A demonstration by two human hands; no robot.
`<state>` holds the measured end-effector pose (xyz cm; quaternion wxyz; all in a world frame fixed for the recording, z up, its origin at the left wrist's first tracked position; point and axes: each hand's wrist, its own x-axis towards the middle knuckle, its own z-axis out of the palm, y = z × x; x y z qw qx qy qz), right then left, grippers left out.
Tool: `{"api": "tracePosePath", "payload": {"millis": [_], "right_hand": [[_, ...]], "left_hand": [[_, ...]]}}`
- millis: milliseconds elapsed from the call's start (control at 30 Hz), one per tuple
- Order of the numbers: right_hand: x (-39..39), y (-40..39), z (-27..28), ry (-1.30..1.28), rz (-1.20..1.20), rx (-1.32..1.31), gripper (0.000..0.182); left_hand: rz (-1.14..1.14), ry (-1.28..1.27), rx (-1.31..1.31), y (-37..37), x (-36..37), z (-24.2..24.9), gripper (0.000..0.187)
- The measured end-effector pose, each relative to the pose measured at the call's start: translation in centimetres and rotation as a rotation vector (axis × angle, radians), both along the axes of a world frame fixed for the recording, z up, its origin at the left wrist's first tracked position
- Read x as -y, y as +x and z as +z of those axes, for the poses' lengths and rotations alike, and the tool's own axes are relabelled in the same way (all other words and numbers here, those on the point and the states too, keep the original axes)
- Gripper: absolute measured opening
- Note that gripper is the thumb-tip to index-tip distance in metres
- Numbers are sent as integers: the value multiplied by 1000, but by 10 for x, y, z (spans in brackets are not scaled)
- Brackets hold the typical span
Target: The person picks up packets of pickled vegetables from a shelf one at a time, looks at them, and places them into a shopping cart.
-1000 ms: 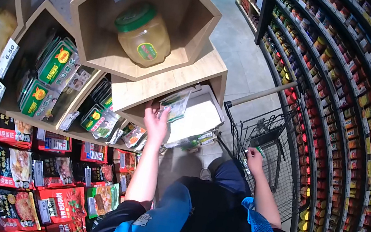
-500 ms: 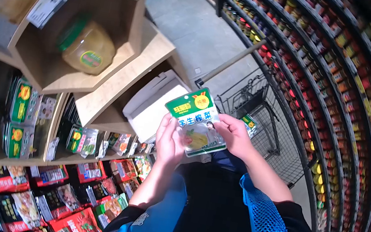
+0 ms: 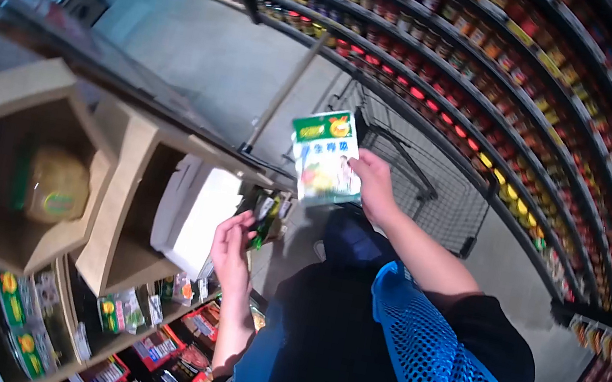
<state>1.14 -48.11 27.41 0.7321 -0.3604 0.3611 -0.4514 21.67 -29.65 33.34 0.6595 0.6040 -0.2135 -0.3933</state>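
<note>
My right hand point(image 3: 374, 187) holds a green and white food packet point(image 3: 323, 156) up in front of the shopping cart point(image 3: 422, 180). My left hand point(image 3: 232, 248) is lower and to the left, beside the white box point(image 3: 197, 213) in a wooden shelf cubby, with its fingers on a small dark packet point(image 3: 264, 215). The grip on that small packet is blurred.
Wooden hexagonal cubbies point(image 3: 24, 166) stand at the left, one with a green-lidded jar point(image 3: 55, 185) inside. Packets hang on racks point(image 3: 132, 340) below. A long curved shelf of jars point(image 3: 517, 106) lines the right side, across the grey aisle floor point(image 3: 214, 60).
The view has swung round. My left hand let go of the green and white packet and dropped to the shelf; my right hand alone now lifts that packet toward the cart.
</note>
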Motion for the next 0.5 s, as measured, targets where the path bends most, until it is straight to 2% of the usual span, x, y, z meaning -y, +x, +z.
{"api": "tracePosePath", "payload": {"millis": [67, 133, 200, 233, 333, 433, 500], "right_hand": [[21, -11, -53, 142, -259, -43, 18], [37, -26, -121, 252, -466, -179, 18], [43, -39, -175, 366, -587, -391, 18], [43, -42, -191, 411, -579, -506, 18], [43, -48, -260, 512, -478, -721, 17], [47, -53, -397, 524, -326, -747, 24], [47, -46, -377, 671, -117, -732, 25]], "left_hand": [[7, 121, 446, 12, -6, -15, 19], [56, 119, 637, 21, -8, -27, 17], [10, 242, 917, 31, -8, -25, 15], [-9, 276, 1044, 35, -7, -20, 14], [-26, 357, 1042, 56, -9, -26, 14], [-59, 389, 1099, 55, -3, -23, 13], [-93, 370, 1157, 55, -2, -29, 13]]}}
